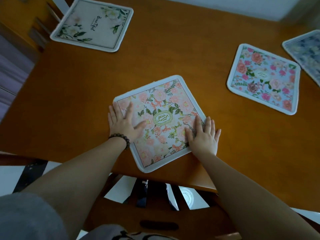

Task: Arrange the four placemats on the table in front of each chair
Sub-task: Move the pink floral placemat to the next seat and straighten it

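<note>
A pink floral placemat [161, 108] lies on the orange wooden table [173, 49] near its front edge, turned at an angle. My left hand [122, 122] rests flat on its left side, fingers spread. On the mat's right corner my right hand [204, 135] presses flat, fingers apart. A white placemat with green leaves [93, 25] lies at the far left by a chair. To the right sits a blue placemat with pink roses [265, 78]. A dark blue-grey placemat [306, 52] is cut off by the right edge of the view.
A wooden chair back [155, 213] stands right below the front table edge, under the pink mat. Another chair [41, 26] shows at the far left behind the white mat. A white wall [225, 6] borders the table's far side.
</note>
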Tool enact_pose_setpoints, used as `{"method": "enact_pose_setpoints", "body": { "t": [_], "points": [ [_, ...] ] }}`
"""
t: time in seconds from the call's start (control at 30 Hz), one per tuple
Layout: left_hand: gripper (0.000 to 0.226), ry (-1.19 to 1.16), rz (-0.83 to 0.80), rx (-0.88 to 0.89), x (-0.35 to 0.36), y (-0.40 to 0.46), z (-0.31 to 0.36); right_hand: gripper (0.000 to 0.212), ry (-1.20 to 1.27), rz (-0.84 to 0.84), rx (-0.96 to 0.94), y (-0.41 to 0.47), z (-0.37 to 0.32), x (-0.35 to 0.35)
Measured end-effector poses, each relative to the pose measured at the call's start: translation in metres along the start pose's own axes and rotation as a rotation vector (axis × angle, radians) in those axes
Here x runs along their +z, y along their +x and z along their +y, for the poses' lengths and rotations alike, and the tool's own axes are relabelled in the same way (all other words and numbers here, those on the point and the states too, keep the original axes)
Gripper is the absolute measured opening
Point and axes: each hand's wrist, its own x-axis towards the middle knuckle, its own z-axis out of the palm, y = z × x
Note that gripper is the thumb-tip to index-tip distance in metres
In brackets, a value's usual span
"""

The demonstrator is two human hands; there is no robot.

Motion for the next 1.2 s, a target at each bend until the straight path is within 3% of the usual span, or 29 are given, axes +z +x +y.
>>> {"method": "enact_pose_setpoints", "body": {
  "t": [0.17,0.27,0.53,0.8,0.93,1.07,1.2],
  "points": [
    [0.119,-0.063,-0.113,-0.031,0.008,-0.053,0.021,0.069,0.123,0.032,-0.027,0.014,-0.001,-0.017],
    [0.131,-0.039,-0.182,0.033,0.017,-0.080,0.037,0.073,0.084,-0.058,-0.078,0.023,-0.006,-0.020],
    [0.139,0.196,-0.326,0.200,0.012,-0.095,0.026,0.074,0.057,-0.136,-0.022,0.014,-0.012,-0.020],
    [0.109,0.235,-0.328,0.393,-0.016,-0.063,-0.012,0.073,0.118,-0.086,0.162,-0.043,-0.027,-0.005],
    [0.084,0.196,-0.235,0.421,-0.021,-0.046,-0.032,0.075,0.182,-0.096,0.264,-0.075,-0.047,0.002],
    [0.060,0.224,-0.133,0.368,-0.027,-0.029,-0.038,0.075,0.288,-0.124,0.321,-0.100,-0.074,0.005],
    [0.054,0.226,-0.101,0.306,-0.028,-0.020,-0.040,0.070,0.375,-0.121,0.333,-0.117,-0.104,0.010]
  ]
}}
